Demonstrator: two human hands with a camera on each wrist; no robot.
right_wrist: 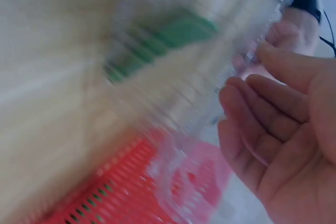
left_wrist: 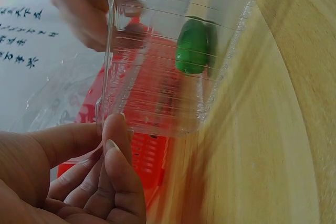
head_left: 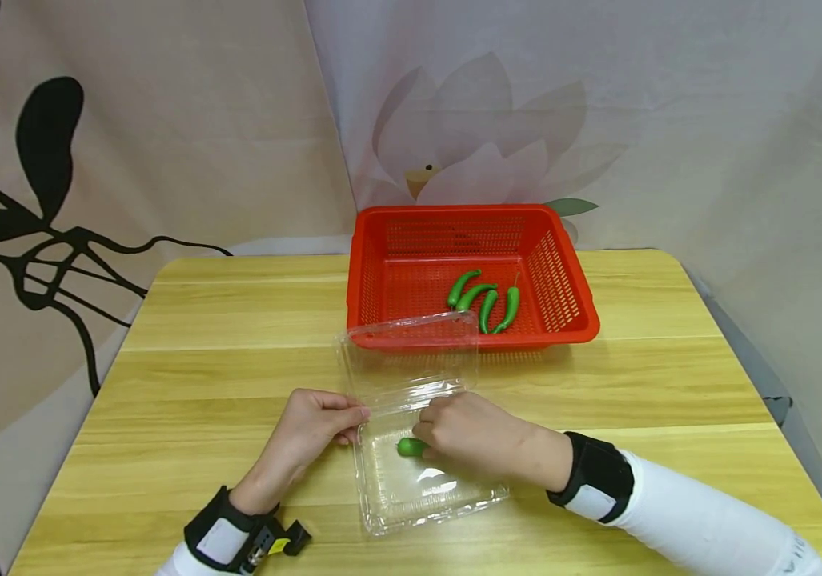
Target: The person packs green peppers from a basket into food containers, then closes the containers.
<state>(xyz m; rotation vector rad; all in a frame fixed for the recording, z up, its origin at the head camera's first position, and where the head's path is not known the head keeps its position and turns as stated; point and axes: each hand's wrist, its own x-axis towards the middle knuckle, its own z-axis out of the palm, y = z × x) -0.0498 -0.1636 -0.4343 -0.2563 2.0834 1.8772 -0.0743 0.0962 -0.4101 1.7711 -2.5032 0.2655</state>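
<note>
A clear plastic clamshell box (head_left: pixel 396 504) lies unfolded on the table, its lid (head_left: pixel 403 356) tipped back toward the basket. My left hand (head_left: pixel 313 424) pinches the box's left edge near the hinge between thumb and fingers, as the left wrist view also shows. Inside the box is one green chili pepper (head_left: pixel 410 447), partly covered by my right hand in the head view. My right hand (head_left: pixel 464 432) is over the box with loosely bent fingers (right_wrist: pixel 236 114) and nothing between them. The right wrist view shows the chili pepper (right_wrist: pixel 168 38) apart from those fingers.
A red perforated basket (head_left: pixel 576 326) stands at the back of the wooden table (head_left: pixel 238 336), with several green chili peppers (head_left: pixel 486 310) on its floor. The box lid overlaps the basket's front left corner in the head view. A printed curtain hangs behind the table.
</note>
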